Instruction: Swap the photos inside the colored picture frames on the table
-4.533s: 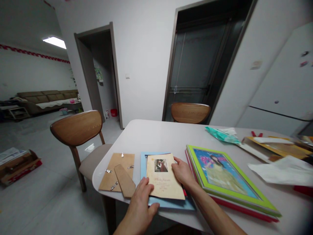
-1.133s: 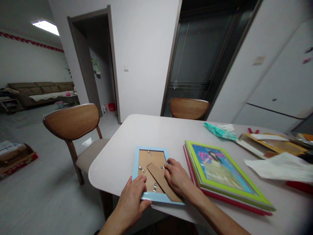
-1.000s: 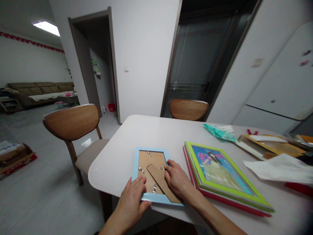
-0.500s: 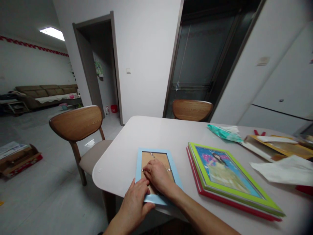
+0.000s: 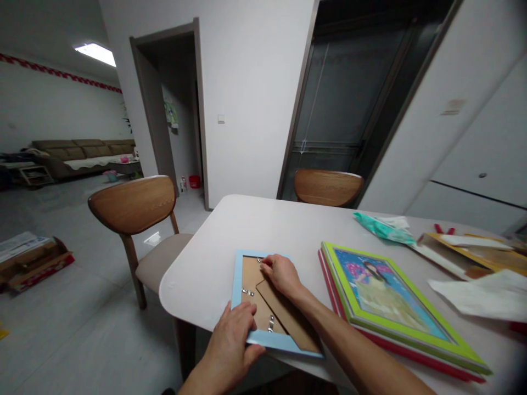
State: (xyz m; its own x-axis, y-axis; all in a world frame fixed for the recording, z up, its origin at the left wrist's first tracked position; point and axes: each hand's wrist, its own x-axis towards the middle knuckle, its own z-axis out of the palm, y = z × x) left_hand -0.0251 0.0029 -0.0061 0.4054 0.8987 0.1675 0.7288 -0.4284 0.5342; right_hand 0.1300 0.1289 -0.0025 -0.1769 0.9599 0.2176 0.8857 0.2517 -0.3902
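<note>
A light blue picture frame [image 5: 237, 277] lies back side up near the table's front edge. Its brown backing board [image 5: 250, 274] shows small metal clips at the left [image 5: 247, 292] and bottom [image 5: 270, 323]. A brown stand flap [image 5: 284, 312] runs diagonally across the board, partly under my right wrist. My left hand [image 5: 236, 334] grips the frame's lower left corner, thumb along the bottom edge. With fingers pinched together, my right hand [image 5: 282, 274] is at the metal clip [image 5: 259, 260] by the top edge; its fingertips partly hide that spot.
Just right of the frame is a stack with a green-framed picture [image 5: 382, 291] on top and red below. Farther right lie a teal wrapper [image 5: 382, 227], an opened yellow envelope [image 5: 461, 252] and white paper [image 5: 481, 293]. Wooden chairs [image 5: 134, 203] stand at the left and far sides.
My right hand has moved from the left clip up to the top clip, uncovering the stand flap and the bottom clip. My left hand stays on the frame's corner.
</note>
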